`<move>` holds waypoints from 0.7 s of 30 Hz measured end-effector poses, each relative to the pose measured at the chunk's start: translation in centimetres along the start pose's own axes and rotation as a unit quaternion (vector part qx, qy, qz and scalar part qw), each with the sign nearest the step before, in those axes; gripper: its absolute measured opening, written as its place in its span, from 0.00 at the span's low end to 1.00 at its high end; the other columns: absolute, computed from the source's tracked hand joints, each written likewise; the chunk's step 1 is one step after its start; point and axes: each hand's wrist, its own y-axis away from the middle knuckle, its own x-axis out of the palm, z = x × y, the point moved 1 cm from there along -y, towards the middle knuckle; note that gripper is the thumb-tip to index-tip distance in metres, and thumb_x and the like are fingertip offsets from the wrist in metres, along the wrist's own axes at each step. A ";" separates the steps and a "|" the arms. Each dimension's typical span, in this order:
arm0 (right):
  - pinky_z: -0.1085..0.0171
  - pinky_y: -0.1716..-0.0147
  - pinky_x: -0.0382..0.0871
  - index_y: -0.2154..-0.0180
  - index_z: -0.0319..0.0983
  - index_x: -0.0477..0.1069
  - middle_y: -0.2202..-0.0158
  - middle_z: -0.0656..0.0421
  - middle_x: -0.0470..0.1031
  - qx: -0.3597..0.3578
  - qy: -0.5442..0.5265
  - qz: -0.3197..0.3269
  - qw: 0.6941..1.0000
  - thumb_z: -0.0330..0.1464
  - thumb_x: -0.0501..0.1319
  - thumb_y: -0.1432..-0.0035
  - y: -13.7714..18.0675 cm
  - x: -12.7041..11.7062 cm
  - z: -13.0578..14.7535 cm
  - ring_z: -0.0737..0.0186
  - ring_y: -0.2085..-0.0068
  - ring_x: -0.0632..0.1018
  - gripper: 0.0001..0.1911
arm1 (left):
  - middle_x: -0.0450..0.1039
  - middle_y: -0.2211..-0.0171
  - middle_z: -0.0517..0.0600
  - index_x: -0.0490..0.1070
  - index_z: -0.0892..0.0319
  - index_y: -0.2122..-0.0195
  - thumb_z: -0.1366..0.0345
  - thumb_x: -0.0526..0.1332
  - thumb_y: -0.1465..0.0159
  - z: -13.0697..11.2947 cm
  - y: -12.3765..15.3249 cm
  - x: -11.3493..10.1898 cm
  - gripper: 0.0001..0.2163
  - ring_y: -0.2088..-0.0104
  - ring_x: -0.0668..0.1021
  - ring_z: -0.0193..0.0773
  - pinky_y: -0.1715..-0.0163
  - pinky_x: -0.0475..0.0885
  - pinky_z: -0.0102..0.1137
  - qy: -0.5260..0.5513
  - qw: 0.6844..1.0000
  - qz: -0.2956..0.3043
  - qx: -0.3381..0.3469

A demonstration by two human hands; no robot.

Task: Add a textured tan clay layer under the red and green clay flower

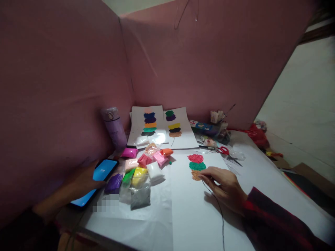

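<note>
My right hand is closed in a pinch on a thin dark cord, which hangs in a curve down a white sheet of paper. Its fingertips rest at the edge of an orange-brown patch, below a green patch and a red patch. On the left, my left hand grips a phone with a lit blue screen, the thumb lying over its front. Beside the phone lie several small bags of coloured clay, among them a purple one, a yellow one and a grey one.
Two sheets with coloured patches lean near the pink wall. A purple bottle stands left of them. Red-handled scissors, a blue box and a red plastic bag lie at the right.
</note>
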 end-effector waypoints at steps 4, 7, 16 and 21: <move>0.66 0.73 0.71 0.64 0.38 0.73 0.71 0.56 0.79 -0.007 0.001 -0.001 1.000 0.30 0.57 0.38 0.0 0.0 0.0 0.63 0.72 0.78 0.06 | 0.67 0.45 0.59 0.61 0.64 0.45 0.60 0.62 0.49 -0.1 -0.1 -0.3 0.30 0.45 0.68 0.57 0.48 0.64 0.41 -0.033 0.999 0.023 0.011; 0.66 0.72 0.71 0.64 0.38 0.73 0.71 0.56 0.79 -0.009 0.006 -0.005 1.000 0.29 0.58 0.39 0.1 0.0 -0.1 0.63 0.72 0.78 0.05 | 0.65 0.43 0.60 0.60 0.65 0.44 0.58 0.61 0.46 -1.2 0.5 -1.7 0.29 0.43 0.66 0.56 0.47 0.62 0.41 -0.049 0.997 0.045 0.028; 0.65 0.73 0.69 0.65 0.39 0.73 0.72 0.58 0.77 0.027 0.017 -0.039 0.999 0.29 0.59 0.39 0.3 0.1 -0.4 0.64 0.73 0.76 0.04 | 0.64 0.41 0.55 0.63 0.58 0.42 0.63 0.55 0.39 -9.1 2.9 -2.1 0.23 0.42 0.65 0.52 0.46 0.60 0.42 -0.111 0.980 0.047 0.157; 0.66 0.73 0.68 0.67 0.39 0.72 0.74 0.60 0.75 0.041 0.037 -0.063 0.996 0.30 0.58 0.38 0.1 -0.1 -0.5 0.64 0.74 0.75 0.06 | 0.63 0.41 0.54 0.63 0.54 0.43 0.67 0.51 0.36 -16.6 2.4 0.3 0.19 0.41 0.63 0.50 0.47 0.61 0.45 -0.083 0.948 0.045 0.303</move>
